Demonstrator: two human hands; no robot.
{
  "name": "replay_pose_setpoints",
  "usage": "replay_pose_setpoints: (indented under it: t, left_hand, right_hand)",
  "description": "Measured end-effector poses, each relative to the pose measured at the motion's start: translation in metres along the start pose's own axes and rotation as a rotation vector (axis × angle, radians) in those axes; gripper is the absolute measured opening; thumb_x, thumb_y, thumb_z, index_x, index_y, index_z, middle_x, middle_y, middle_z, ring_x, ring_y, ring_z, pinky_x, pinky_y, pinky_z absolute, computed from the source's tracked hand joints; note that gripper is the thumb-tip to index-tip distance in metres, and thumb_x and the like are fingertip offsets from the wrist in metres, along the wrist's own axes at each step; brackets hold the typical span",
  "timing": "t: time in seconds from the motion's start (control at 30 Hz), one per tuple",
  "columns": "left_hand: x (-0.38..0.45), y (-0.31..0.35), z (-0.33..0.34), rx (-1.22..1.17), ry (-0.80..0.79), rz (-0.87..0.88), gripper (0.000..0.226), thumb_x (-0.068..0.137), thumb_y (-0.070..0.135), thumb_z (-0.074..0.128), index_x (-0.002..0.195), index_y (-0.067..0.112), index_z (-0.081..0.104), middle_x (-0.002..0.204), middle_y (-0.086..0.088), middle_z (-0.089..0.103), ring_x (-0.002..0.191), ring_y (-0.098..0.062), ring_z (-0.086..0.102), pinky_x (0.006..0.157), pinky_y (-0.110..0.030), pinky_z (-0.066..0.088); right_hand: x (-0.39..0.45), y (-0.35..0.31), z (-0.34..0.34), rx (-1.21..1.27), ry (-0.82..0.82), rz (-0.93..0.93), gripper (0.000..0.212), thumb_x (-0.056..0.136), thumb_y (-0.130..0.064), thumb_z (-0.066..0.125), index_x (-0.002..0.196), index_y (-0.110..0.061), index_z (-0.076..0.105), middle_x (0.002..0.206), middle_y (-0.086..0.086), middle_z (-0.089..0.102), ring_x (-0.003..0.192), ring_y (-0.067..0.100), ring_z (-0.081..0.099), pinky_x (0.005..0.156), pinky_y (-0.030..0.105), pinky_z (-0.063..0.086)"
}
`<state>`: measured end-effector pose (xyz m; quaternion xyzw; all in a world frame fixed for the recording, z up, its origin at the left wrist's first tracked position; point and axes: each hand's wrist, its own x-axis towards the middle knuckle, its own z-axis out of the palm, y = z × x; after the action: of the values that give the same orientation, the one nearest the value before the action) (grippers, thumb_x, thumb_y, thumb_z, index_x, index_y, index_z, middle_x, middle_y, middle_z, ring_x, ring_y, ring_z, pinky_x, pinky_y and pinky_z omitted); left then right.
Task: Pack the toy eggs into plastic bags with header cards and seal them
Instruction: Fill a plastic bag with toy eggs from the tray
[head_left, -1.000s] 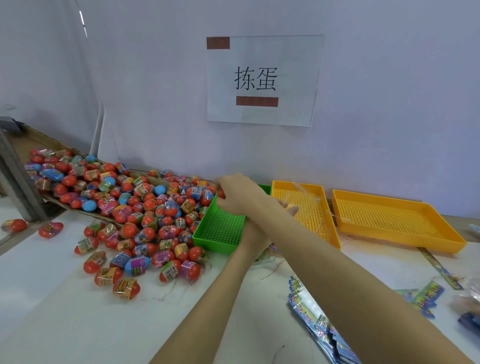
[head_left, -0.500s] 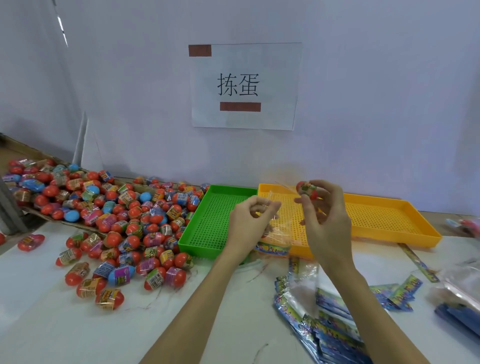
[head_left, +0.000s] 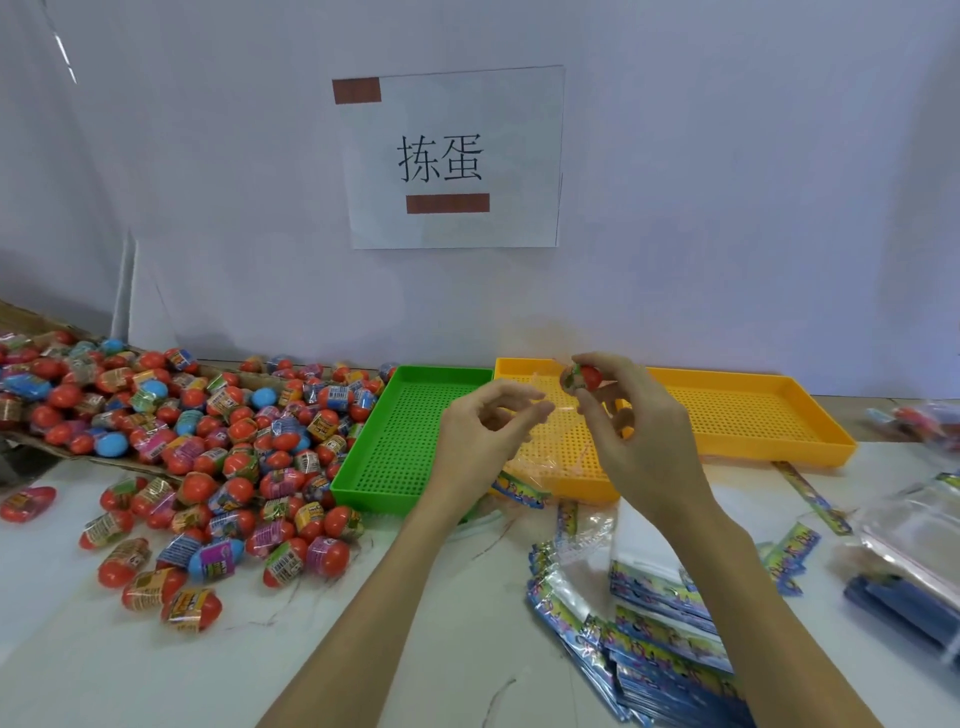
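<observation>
— What are the two hands doing?

— The right hand pinches a red toy egg at its fingertips, thumb below and fingers curled over the top. The left hand pinches the edge of a clear plastic bag between thumb and forefinger.

— Where is the egg relative to the other fingers?

— Just beside the left fingertips and a little above them, at the top of the bag. The bag hangs down from the left fingers, with its printed header card at the bottom.

— And beyond the fingers?

— A green tray lies behind the left hand, an orange tray behind the right. The pile of toy eggs is well off past the left hand; a stack of bags lies under the right forearm.
</observation>
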<state>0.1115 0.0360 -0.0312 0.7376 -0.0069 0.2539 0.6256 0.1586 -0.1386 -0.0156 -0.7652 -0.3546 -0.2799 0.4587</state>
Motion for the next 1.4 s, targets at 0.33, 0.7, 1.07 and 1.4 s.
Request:
replay_pose_setpoints:
  t: [0.33, 0.7, 1.07, 1.4]
  left_hand:
    - [-0.001, -0.001, 0.000, -0.024, -0.032, 0.077, 0.012, 0.095, 0.026, 0.077, 0.098, 0.014, 0.078, 0.085, -0.001, 0.079, 0.071, -0.030, 0.073, 0.055, -0.023, 0.048]
    - [-0.001, -0.002, 0.003, 0.015, -0.005, 0.055, 0.020, 0.100, 0.029, 0.068, 0.103, 0.015, 0.082, 0.082, -0.001, 0.080, 0.073, -0.026, 0.076, 0.060, -0.037, 0.052]
    - [-0.002, 0.000, 0.004, 0.048, -0.027, 0.108, 0.016, 0.097, 0.030, 0.073, 0.097, 0.018, 0.084, 0.077, -0.002, 0.077, 0.064, -0.023, 0.068, 0.055, -0.030, 0.051]
    - [0.001, 0.008, -0.002, 0.121, -0.046, 0.060, 0.043, 0.096, 0.063, 0.058, 0.104, 0.026, 0.079, 0.082, 0.003, 0.079, 0.058, -0.008, 0.067, 0.056, -0.028, 0.055]
  right_hand:
    - [0.000, -0.005, -0.007, 0.001, -0.150, 0.102, 0.020, 0.097, -0.023, 0.069, 0.117, -0.020, 0.066, 0.096, -0.013, 0.069, 0.086, 0.000, 0.065, 0.064, 0.008, 0.045]
    - [0.001, -0.006, -0.009, 0.044, -0.147, 0.169, 0.027, 0.093, -0.018, 0.076, 0.118, -0.024, 0.066, 0.102, -0.013, 0.070, 0.075, 0.005, 0.069, 0.062, 0.018, 0.051]
    - [-0.002, -0.003, -0.012, 0.079, -0.385, 0.244, 0.023, 0.085, -0.035, 0.082, 0.103, -0.028, 0.069, 0.093, -0.017, 0.072, 0.087, 0.000, 0.067, 0.069, 0.015, 0.049]
    - [0.002, -0.007, -0.011, 0.164, -0.228, 0.317, 0.012, 0.092, -0.019, 0.077, 0.103, -0.019, 0.073, 0.095, -0.005, 0.075, 0.085, 0.013, 0.072, 0.075, 0.030, 0.058]
